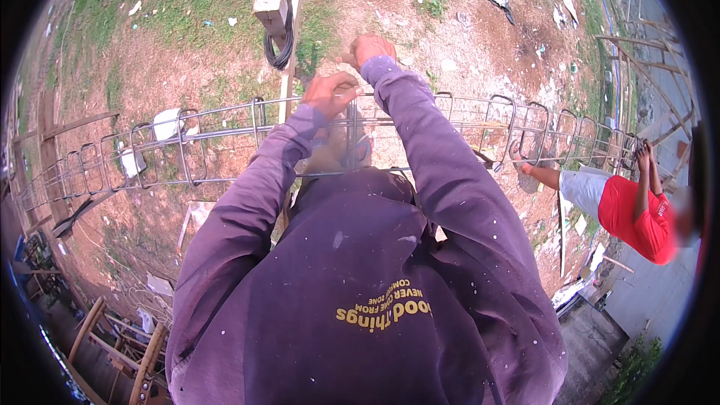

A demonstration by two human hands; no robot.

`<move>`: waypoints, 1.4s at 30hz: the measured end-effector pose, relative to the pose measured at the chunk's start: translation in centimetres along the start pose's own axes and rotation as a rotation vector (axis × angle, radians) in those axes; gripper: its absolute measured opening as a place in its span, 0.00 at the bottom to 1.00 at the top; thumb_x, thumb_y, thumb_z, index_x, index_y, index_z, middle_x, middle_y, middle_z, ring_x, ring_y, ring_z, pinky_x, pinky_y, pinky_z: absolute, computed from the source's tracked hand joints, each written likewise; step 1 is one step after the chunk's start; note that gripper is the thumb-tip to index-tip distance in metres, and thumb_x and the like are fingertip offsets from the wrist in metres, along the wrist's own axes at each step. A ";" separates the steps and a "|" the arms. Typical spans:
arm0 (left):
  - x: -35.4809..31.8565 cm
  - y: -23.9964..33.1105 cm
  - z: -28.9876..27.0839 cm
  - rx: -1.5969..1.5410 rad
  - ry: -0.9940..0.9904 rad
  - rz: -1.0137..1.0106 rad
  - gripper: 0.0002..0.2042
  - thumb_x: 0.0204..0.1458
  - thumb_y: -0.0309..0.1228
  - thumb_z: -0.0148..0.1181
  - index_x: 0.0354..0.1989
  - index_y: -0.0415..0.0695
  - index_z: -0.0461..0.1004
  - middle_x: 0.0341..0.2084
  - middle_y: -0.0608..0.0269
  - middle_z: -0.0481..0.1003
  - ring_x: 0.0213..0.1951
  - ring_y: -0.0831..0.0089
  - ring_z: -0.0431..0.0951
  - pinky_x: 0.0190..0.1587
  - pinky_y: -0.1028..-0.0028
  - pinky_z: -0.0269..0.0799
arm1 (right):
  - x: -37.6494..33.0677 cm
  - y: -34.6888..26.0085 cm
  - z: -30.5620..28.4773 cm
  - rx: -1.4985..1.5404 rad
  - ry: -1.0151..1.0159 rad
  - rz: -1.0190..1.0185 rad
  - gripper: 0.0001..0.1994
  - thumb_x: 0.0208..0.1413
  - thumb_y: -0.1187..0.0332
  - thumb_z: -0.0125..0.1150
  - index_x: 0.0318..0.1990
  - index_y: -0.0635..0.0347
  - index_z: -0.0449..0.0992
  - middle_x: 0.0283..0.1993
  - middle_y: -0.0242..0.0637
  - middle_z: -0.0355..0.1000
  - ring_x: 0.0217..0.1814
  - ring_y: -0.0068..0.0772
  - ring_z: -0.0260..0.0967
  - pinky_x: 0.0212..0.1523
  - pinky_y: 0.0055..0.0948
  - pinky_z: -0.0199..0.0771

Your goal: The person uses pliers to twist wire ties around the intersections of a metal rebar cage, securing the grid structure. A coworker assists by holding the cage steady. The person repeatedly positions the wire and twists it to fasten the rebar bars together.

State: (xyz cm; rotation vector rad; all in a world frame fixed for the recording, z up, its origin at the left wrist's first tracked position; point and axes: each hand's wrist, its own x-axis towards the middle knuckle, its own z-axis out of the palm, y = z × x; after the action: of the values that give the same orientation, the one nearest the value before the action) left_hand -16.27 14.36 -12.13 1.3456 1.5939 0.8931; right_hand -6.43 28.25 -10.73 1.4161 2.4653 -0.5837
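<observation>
A long steel rebar cage with square stirrups runs from left to right in front of my body. My left hand is just over the cage's far bar, beside an upright stirrup. Its fingers are bent together, and anything between them is too small to name. Farther out and slightly to the right, beyond the cage, my right hand is closed. Whatever it may hold is hidden by its curled fingers. Both forearms, in purple sleeves, reach forward over the cage.
A coil of dark wire hangs from a pale block-topped post beyond my left hand. A co-worker in a red shirt has hands at the cage's right end. Timber supports stand left; litter dots the dirt ground.
</observation>
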 end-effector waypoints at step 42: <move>1.1 -2.1 0.0 -0.023 0.047 -0.072 0.18 0.60 0.44 0.58 0.33 0.38 0.78 0.22 0.70 0.71 0.28 0.81 0.65 0.31 0.76 0.61 | -28.9 27.8 0.7 0.038 0.091 0.352 0.15 0.52 0.56 0.60 0.34 0.61 0.77 0.31 0.53 0.76 0.38 0.54 0.75 0.43 0.49 0.73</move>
State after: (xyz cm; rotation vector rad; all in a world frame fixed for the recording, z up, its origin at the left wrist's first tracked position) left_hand -17.14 15.08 -14.20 1.2518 1.6525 0.9020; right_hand 32.16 18.24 -6.12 1.8721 2.1993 -0.5001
